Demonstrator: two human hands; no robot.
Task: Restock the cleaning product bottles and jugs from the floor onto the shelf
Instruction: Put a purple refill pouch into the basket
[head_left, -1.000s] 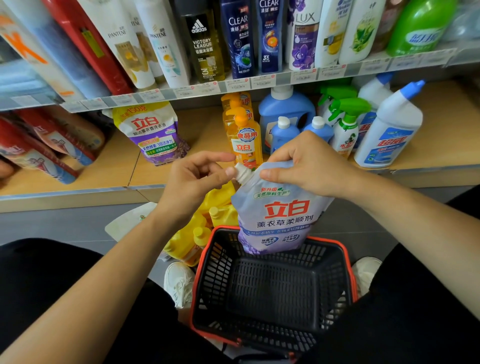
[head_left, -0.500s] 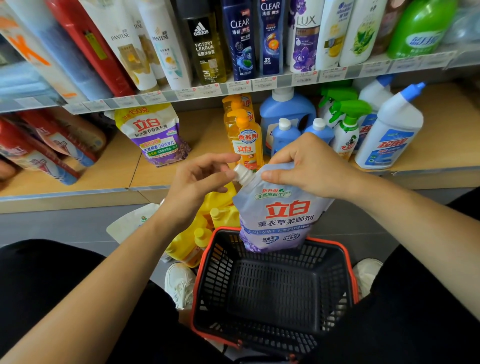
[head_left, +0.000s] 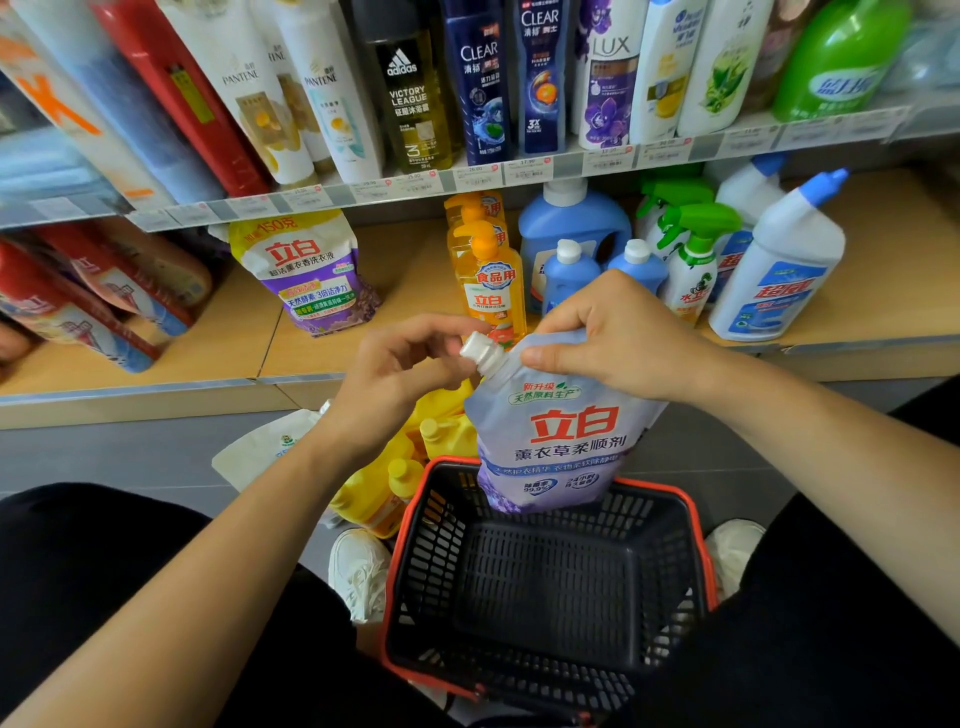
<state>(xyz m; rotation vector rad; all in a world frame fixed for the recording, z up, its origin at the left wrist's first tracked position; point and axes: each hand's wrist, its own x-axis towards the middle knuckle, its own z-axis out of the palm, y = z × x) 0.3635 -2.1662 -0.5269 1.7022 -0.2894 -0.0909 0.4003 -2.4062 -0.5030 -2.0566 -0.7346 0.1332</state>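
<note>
Right hand: the right hand (head_left: 618, 338) pinches the top edge of the pouch, thumb in front and curled fingers behind, and carries its weight.
Left hand: the left hand (head_left: 395, 379) is curled round the white cap (head_left: 480, 353), forefinger arched over it and thumb under it.
Pouch: a lilac softener pouch (head_left: 561, 441) with red characters hangs upright between the two hands — spout tilted toward the left one, bottom edge dipping just inside the basket's far rim.
Basket: a black mesh basket (head_left: 660, 489) with an orange rim sits on the floor below both hands, between the person's knees.
Floor stock: yellow jugs (head_left: 384, 493) lie under the left wrist, touching the basket's left side; a white pouch (head_left: 260, 452) lies flat just beyond them, left of the forearm.
Shelf: the wooden shelf (head_left: 374, 312) runs beyond the hands.
On the shelf past the left hand: a purple-and-yellow detergent bag (head_left: 311, 270) stands leaning.
On the shelf past the right hand: orange dish-soap bottles (head_left: 488, 280), a blue jug (head_left: 571, 223) and two small blue bottles (head_left: 569, 270) — then green-trigger sprays (head_left: 696, 260) and a white angled-neck bottle (head_left: 779, 265) further right.
Upper tier: shampoo bottles (head_left: 478, 83) stand in a row above everything.
</note>
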